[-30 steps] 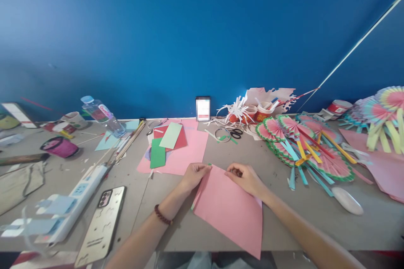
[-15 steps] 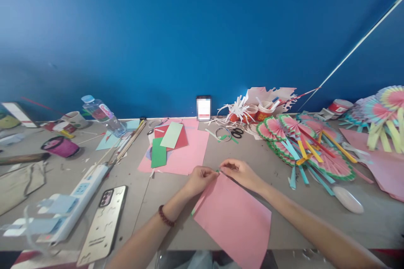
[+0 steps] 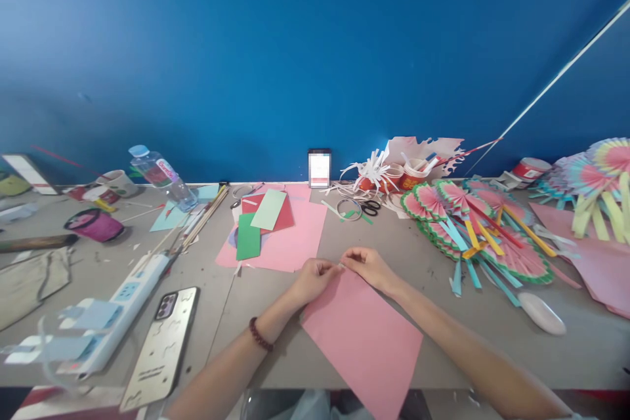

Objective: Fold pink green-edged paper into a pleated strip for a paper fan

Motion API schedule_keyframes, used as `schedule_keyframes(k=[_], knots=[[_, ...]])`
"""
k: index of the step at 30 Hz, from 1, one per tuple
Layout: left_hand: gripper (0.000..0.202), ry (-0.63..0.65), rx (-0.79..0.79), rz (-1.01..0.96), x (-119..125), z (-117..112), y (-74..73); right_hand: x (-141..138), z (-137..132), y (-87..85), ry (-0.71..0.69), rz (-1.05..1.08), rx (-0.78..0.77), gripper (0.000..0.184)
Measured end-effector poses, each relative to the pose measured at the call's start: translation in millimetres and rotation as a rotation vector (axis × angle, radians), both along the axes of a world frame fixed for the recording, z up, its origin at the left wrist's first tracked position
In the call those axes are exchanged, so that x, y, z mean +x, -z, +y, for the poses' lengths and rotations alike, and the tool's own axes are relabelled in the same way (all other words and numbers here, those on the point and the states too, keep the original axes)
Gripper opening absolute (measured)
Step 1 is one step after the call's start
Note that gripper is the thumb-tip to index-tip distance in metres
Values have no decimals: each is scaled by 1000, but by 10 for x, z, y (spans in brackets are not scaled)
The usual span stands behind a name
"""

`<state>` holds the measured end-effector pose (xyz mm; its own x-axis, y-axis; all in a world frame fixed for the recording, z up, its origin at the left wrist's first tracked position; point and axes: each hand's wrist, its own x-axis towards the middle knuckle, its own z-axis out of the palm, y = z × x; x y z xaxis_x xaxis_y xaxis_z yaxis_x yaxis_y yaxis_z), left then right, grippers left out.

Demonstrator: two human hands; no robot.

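A sheet of pink paper lies at the table's front, its lower corner hanging past the edge. My left hand pinches the sheet near its far corner, fingers curled closed over the left side. Right beside it, my right hand grips the same corner between thumb and fingertips. The fingertips of both hands almost meet there, with a tiny bit of green showing between them. Around the left wrist is a dark beaded bracelet.
Left of my arms are a phone, a power strip and a bottle. Ahead lie coloured paper pieces and scissors. Folded paper fans and a white oval object are at the right.
The narrow green-tipped fold along the sheet's left edge no longer shows; that side now looks flat and plain pink. Both hands stay at the far corner, the right slightly closer to the left.
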<state>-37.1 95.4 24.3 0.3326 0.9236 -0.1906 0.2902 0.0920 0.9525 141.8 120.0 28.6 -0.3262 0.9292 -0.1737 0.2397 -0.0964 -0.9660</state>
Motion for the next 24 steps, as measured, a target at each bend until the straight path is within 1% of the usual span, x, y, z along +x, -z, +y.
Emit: schedule_keyframes(k=[4,7,11,14,16,20,24], knots=[[45,20,-47,-24,-25,25,18,36,33,80,72,17,61,28],[43,1,-47,-14,-30,31,45,38,26,87,90,22,55,29],[43,-24,-4,29,-27,31,66,34,-12,71,98,86,-64,33],[41,8,15,46,-33,30,71,44,-29,65,85,163,-153,38],[40,21,20,50,-37,26,67,51,-34,55,57,170,-169,40],[41,22,48,87,-30,10,40,51,-46,27,-9,92,-138,38],[40,38,64,112,-23,9,18,46,-43,47,1,60,-63,33]])
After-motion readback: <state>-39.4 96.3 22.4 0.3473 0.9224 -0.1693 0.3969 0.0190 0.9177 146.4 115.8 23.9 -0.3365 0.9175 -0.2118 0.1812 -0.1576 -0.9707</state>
